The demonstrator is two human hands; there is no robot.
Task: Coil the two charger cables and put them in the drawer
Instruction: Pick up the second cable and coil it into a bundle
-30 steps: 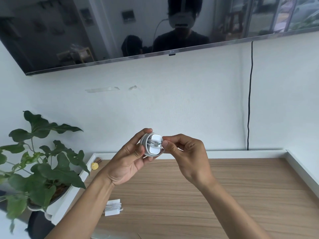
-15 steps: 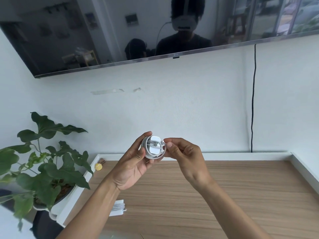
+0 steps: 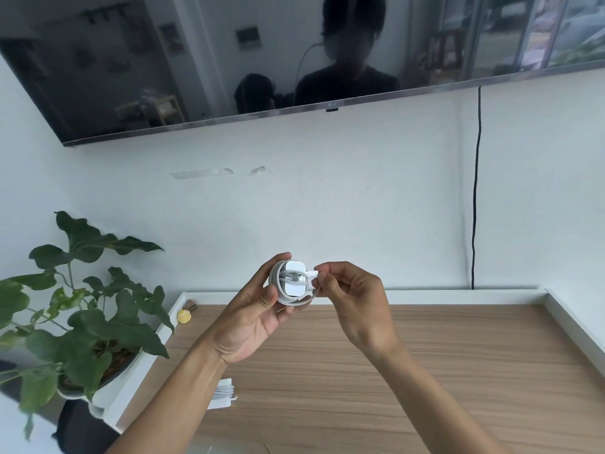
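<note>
My left hand (image 3: 253, 317) grips a white charger (image 3: 294, 279) with its grey-white cable wound around the block, held up in front of the wall above the wooden desk (image 3: 409, 371). My right hand (image 3: 352, 298) pinches the cable's white plug end at the right side of the charger. A second white charger (image 3: 223, 394), its cable wrapped around it, lies on the desk near the left edge, partly hidden behind my left forearm. No drawer is in view.
A leafy potted plant (image 3: 82, 322) stands left of the desk. A small yellow object (image 3: 184, 316) lies at the desk's back left corner. White raised rims (image 3: 573, 326) border the desk. A television (image 3: 262, 54) hangs on the wall above; a black cable (image 3: 476, 191) runs down the wall.
My right fingers have drawn back slightly to the right, exposing the white plug end beside the charger. The view has shifted a little; both hands stay at the charger.
</note>
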